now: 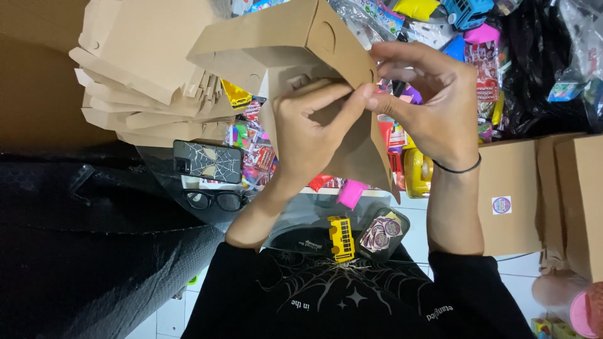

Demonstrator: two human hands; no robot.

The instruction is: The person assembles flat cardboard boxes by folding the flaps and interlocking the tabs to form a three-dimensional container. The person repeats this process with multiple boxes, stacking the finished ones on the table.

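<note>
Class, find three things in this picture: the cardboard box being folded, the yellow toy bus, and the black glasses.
cardboard box (282,31), head view, top panel.
yellow toy bus (342,238), head view, its side.
black glasses (213,200), head view, the frame.

Cardboard box (295,44) hides the toys behind — pink cup (587,311) cut off.

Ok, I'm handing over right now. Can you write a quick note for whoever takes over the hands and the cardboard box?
Left hand: fingers pressed on a flap of the brown cardboard box, which is held up in the air.
Right hand: fingers pinch the same flap's edge, next to the left thumb.
Nearby: yellow toy bus and tray of round stickers close to the chest; stack of flat box blanks at the left.
Done: closed boxes stand at the right, one with a round sticker.
Left: the held box's flap is not yet tucked in; its inside cannot be seen.
</note>
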